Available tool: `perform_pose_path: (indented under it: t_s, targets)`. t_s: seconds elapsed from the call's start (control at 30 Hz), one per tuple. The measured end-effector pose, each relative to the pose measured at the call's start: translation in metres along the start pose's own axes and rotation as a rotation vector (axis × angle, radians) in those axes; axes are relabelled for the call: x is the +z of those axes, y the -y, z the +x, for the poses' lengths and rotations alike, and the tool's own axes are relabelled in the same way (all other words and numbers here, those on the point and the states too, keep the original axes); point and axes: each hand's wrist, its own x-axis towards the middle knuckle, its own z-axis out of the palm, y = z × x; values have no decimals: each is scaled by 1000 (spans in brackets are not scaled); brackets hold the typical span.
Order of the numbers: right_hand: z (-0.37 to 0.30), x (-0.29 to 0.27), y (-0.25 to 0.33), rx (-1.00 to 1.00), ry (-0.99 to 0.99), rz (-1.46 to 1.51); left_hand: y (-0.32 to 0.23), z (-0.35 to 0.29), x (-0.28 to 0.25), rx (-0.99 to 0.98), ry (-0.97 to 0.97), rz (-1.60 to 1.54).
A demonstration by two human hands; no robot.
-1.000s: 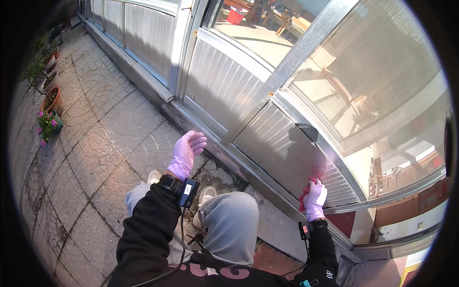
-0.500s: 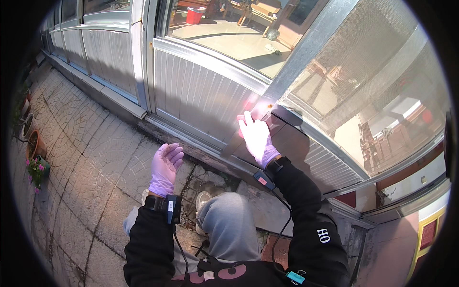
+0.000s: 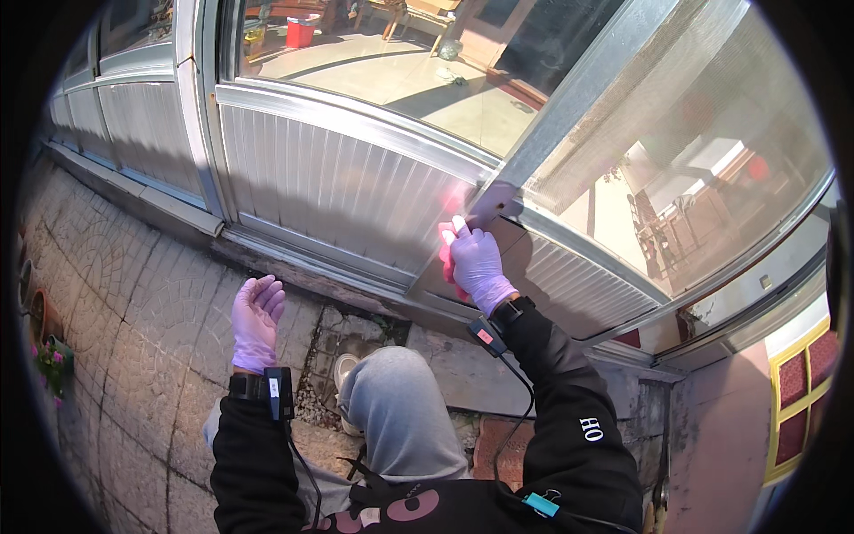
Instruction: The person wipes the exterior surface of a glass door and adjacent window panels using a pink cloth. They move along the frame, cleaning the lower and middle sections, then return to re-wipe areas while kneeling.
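Fingers of the lilac-gloved right hand (image 3: 481,269) grasp one crumpled pink cloth (image 3: 446,253) at the seam between two ribbed silver metal panels (image 3: 329,187); whether the cloth touches them cannot be told. The similarly gloved left hand (image 3: 256,322) has its fingers released and half curled.

Nearest are two black sleeves (image 3: 569,409), two black wristbands (image 3: 510,310) and two small dark boxes (image 3: 280,393), one of each per arm. One turquoise clip (image 3: 541,505) sits by the right sleeve. One grey-trousered knee (image 3: 391,409) rises between the arms, blocking some of the patterned stone paving (image 3: 142,356); one pale shoe (image 3: 342,367) shows to its left. Farther right lies one grey slab (image 3: 498,369).

The right arm reaches forward, bending left, back of the hand up; the left forearm points forward, palm turned right.

Beyond, one slanting metal post (image 3: 583,93) parts a clear glass pane (image 3: 409,80) on the left from a mesh-like pane (image 3: 685,151) on the right. Far behind the clear glass stands one red bucket (image 3: 302,32).
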Motion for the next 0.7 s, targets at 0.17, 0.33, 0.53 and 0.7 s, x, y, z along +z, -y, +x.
perform_pose_path:
  t_s: [0.17, 0.33, 0.53, 0.7]
  targets:
    - [-34, -4, -28, 80, 14, 131, 3, 1, -4, 18, 45, 32]
    - [-58, -6, -52, 228, 38, 379, 5, 4, -5, -7, -46, 37]
    - [-72, -8, -66, 268, 15, 403, 8, 8, -4, -21, -42, 54]
    - [-72, -7, -66, 256, -24, 280, 9, 10, -9, 0, 25, 57]
